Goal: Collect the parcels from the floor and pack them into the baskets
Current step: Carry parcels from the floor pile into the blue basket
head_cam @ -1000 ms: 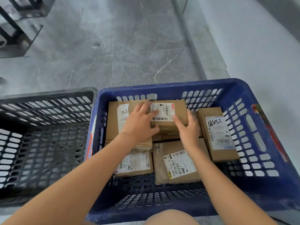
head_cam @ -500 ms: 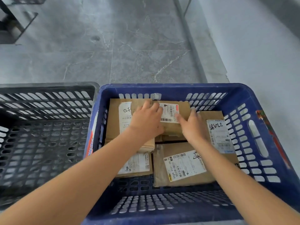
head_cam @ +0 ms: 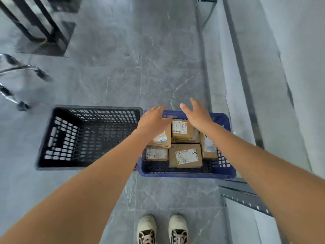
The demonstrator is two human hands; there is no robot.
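The floor is grey stone-look tile with pale veins and thin grout lines. At far left stand dark metal legs of some furniture and, nearer, a blurred chrome frame on small wheels. A black slotted basket sits on the floor with nothing visible inside it. Touching its right side is a blue basket, which holds brown cardboard parcels packed flat, at least five showing.

The left hand hangs above the blue basket's far left corner, fingers loosely extended, holding nothing. The right hand hangs beside it over the far rim, fingers spread and straight, also holding nothing; the two hands are apart.

Each parcel carries a white shipping label with barcodes; the print is too small and blurred to read. One label near the front bears a black handwritten scrawl that cannot be made out.

To the right a pale wall rises above a raised ledge. A perforated grey metal rail lies at lower right. Two worn light sneakers show at the bottom edge.
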